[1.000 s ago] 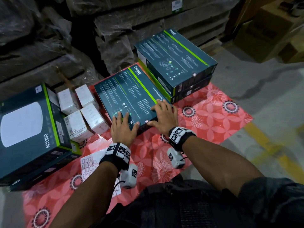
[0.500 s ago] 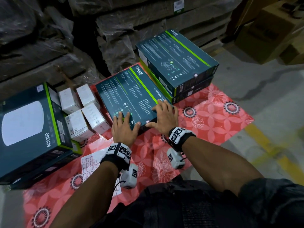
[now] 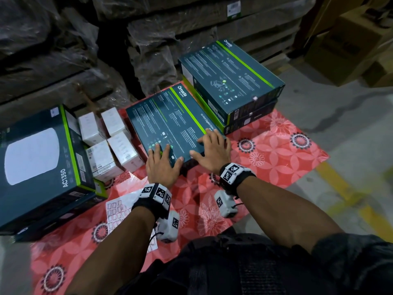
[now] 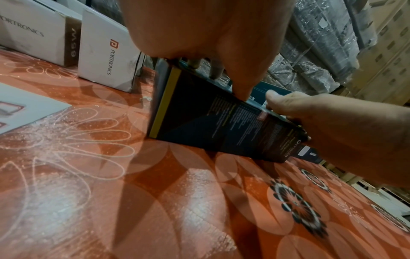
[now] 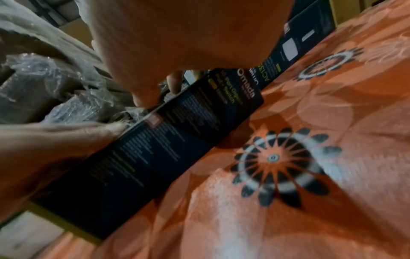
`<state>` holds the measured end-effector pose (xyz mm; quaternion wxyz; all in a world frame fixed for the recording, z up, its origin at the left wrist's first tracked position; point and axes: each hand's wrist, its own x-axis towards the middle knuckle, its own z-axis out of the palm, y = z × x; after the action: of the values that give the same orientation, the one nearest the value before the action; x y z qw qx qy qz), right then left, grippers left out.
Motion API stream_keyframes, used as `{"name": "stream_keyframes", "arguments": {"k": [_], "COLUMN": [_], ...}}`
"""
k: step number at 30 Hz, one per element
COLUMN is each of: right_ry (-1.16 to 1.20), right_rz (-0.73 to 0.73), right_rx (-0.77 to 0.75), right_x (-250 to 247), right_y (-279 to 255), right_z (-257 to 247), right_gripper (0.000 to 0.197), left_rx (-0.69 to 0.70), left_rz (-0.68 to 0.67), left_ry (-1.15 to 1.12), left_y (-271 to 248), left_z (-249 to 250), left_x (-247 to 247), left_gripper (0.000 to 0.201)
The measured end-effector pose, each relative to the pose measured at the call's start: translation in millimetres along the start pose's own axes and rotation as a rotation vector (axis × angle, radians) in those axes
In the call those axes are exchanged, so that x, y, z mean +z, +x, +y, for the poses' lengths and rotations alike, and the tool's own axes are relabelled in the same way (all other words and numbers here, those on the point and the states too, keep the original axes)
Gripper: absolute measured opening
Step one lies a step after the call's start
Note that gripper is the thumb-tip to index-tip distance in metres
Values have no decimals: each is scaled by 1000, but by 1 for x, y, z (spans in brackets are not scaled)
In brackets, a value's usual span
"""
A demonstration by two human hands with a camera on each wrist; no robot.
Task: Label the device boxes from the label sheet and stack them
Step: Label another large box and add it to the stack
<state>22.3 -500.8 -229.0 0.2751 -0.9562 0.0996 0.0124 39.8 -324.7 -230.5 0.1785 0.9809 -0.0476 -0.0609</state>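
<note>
Red floral mat point(image 3: 282, 145) under everything; from the head view I see both my hands, left hand point(image 3: 162, 165) and right hand point(image 3: 212, 152), fingers spread flat on the switch box point(image 3: 170, 122). Wrist views show a small label point(image 4: 262, 115) on its near side, so stacking onto the stacked boxes point(image 3: 231, 81) remains; label sheet point(image 3: 117, 211) lies nearby.

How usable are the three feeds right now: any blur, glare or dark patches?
Head view: dim warehouse light, fairly sharp; print on the switch box partly readable; wide-angle bending at the edges. Left wrist view: left hand looms close and soft, glare on the floral mat. Right wrist view: motion-blurred, dark, right hand fills the top.
</note>
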Motion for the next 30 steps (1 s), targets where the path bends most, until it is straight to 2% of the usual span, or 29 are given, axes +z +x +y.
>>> {"name": "stream_keyframes", "arguments": {"k": [5, 10, 13, 18, 21, 24, 27, 30], "right_ry": [9, -12, -21, 164, 370, 542, 611, 592], "right_rz": [9, 30, 83, 137, 207, 143, 122, 192], "right_rx": [37, 34, 40, 51, 231, 434, 484, 512], "right_x": [-3, -3, -6, -11, -18, -13, 1, 26], "right_y": [3, 2, 2, 6, 8, 10, 13, 21], "right_z": [-7, -7, -9, 0, 8, 13, 15, 32], "right_gripper": [47, 59, 62, 67, 65, 81, 93, 97], "left_rx": [-7, -15, -21, -22, -69, -197, -343, -380], "left_rz": [-1, -13, -12, -12, 74, 148, 84, 46], "left_ry": [-3, -4, -22, -80, -203, -345, -463, -497], "left_y": [-1, -1, -3, -4, -6, -11, -12, -8], "left_z": [2, 1, 4, 4, 2, 1, 4, 1], "left_x": [0, -1, -3, -11, -15, -20, -25, -31], "left_gripper": [64, 65, 65, 64, 57, 55, 64, 67]}}
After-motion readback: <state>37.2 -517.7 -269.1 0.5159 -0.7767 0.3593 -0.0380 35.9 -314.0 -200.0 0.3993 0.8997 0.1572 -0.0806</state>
